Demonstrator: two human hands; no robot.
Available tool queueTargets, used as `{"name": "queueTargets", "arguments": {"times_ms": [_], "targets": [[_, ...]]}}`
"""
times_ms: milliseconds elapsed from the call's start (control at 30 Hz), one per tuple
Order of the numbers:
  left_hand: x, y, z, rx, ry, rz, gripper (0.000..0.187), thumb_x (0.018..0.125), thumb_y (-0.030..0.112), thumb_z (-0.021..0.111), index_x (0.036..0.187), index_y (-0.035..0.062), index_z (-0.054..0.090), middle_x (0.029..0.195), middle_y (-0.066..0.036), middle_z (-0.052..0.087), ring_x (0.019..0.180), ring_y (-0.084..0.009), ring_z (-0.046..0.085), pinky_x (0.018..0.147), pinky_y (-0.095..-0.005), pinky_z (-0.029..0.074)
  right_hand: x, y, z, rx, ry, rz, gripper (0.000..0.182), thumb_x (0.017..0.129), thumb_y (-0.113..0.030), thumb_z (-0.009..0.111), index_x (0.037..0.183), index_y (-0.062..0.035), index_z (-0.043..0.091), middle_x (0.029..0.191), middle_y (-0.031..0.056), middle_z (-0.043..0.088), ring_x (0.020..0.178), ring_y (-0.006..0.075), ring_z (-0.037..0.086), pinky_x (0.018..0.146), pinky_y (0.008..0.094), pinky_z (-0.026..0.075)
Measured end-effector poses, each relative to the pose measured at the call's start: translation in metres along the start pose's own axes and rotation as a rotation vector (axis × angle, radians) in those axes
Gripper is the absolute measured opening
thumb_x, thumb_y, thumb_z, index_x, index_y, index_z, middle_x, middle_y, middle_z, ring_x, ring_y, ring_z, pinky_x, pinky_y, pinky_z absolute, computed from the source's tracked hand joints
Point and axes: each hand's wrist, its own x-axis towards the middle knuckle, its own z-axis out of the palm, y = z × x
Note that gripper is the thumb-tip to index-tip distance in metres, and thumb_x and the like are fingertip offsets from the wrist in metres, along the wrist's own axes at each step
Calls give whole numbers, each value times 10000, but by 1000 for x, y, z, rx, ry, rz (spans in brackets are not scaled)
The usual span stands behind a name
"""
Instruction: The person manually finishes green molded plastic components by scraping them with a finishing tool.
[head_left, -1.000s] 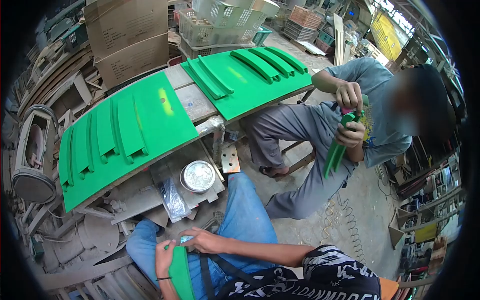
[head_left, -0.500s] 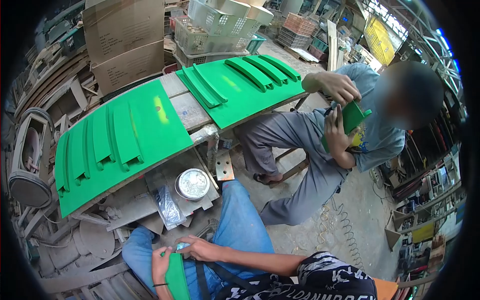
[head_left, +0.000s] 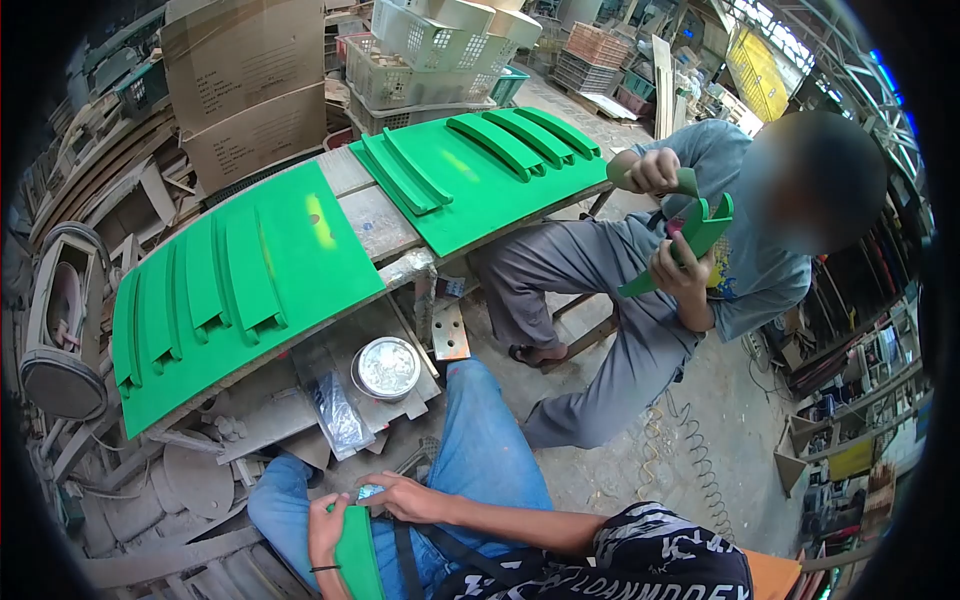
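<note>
My left hand (head_left: 324, 528), with a dark band at the wrist, grips the upper end of a green piece (head_left: 358, 560) over my lap. Just right of it, my right hand (head_left: 400, 497) is closed on a small shiny, bluish item (head_left: 370, 493) at the edge of the same piece. The item is too small to make out clearly. The lower part of the green piece runs down to the frame's bottom edge between my legs and forearm.
Green panels (head_left: 345, 262) with curved green strips (head_left: 497, 146) lie on the long bench. Below are a round tin (head_left: 386, 369) and a plastic bag (head_left: 341, 414). At the right a seated co-worker (head_left: 740, 170) holds green curved pieces (head_left: 706, 232). Crates (head_left: 420, 80) stand behind.
The co-worker's hands have moved apart, and the green pieces they hold are turned differently. My hands have hardly moved. The view has shifted slightly.
</note>
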Motion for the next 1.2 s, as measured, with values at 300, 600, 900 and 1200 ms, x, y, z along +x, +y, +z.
{"name": "queueTargets", "arguments": {"times_ms": [300,600,900,1200], "targets": [[2,-6,0,33,-15,12,296,900,129,596,672,-54,551,588,15,494,588,-50,440,510,-266,363,0,-6,-3,-22,1,2,487,724,80,523,1173,-73,632,1279,169,473,1079,351,514,943,407,428],[1,-10,-1,-9,5,-18,312,898,151,598,679,-58,522,575,-7,470,603,-55,428,519,-280,371,0,1,4,-34,17,-9,483,725,82,524,1172,-69,626,1267,170,481,1031,343,528,915,401,436],[2,-11,0,-22,15,-23,278,896,126,599,687,-57,580,598,12,516,580,-52,451,505,-263,369,0,-6,-2,-18,5,0,466,731,82,522,1165,-54,627,1264,168,479,1032,343,524,916,400,433],[4,-10,0,32,19,53,310,900,139,596,667,-52,525,573,1,462,583,-58,423,497,-279,357,5,-10,0,-103,-31,39,456,728,54,547,1161,-60,632,1259,179,479,1070,344,518,925,398,430]]}}
